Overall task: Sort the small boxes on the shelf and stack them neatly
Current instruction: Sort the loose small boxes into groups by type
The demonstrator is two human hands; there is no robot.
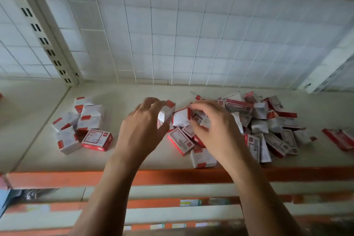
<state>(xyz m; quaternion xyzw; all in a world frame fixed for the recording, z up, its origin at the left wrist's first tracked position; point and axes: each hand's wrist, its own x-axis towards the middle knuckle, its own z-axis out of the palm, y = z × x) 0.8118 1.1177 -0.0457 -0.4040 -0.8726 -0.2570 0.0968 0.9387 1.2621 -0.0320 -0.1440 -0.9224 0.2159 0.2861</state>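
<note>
A small red-and-white box (167,114) stood nearly upright, its long axis pointing up and away from the viewer with a red end on top. It was held just above the middle of the shelf (38,140). The left hand (141,122) gripped it, fingers curled over its top and near side. Just beside it to the right, close enough that contact could not be told, a second box (182,119) sat tilted with a white face toward the camera. The right hand (214,128) was curled over this box, its fingertips seeming to pinch the red edge. Whether the palm also covered another box could not be told. Under and to the right of that hand lay the pile (268,120), many boxes jumbled at all angles, some flattened or on their sides. To the left, well apart from both hands, a small group (84,122) of boxes sat partly stacked and not squared. That group lay leftward of the left hand, the nearer hand, so that hand was probably best placed to carry its box there, with a turn needed to lay it flat on the stack. Behind the shelf rose a white tiled wall (191,34).
</note>
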